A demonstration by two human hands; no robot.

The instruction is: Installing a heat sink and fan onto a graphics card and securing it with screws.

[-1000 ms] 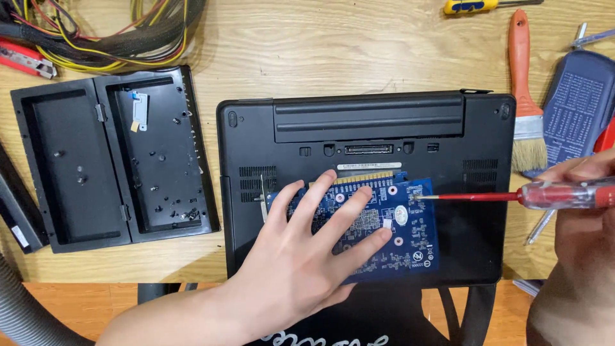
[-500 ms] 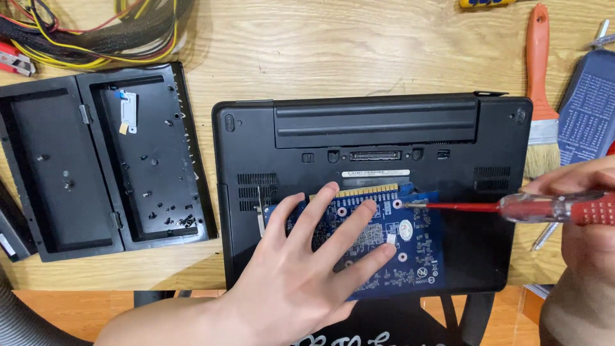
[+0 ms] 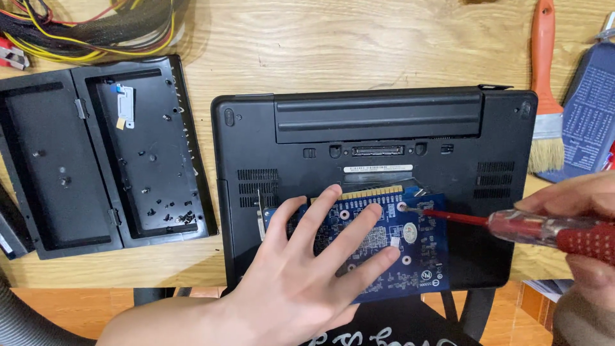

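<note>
A black laptop point(image 3: 384, 134) lies upside down on the wooden table. A blue circuit board point(image 3: 419, 247) rests on its underside near the front edge. My left hand point(image 3: 301, 275) lies flat on the board with fingers spread, pressing it down. My right hand point(image 3: 589, 256) at the right edge grips a red-handled screwdriver point(image 3: 544, 229). Its tip touches a screw hole at the board's upper right corner point(image 3: 403, 207).
An open black plastic case point(image 3: 96, 160) with small screws in it lies at the left. A bundle of coloured cables point(image 3: 96, 25) is at the top left. An orange-handled brush point(image 3: 546, 96) and a blue pouch point(image 3: 592, 115) lie at the right.
The view has shifted slightly. The screwdriver tip has moved left along the board's upper edge to the corner hole. My left hand stays flat on the board.
</note>
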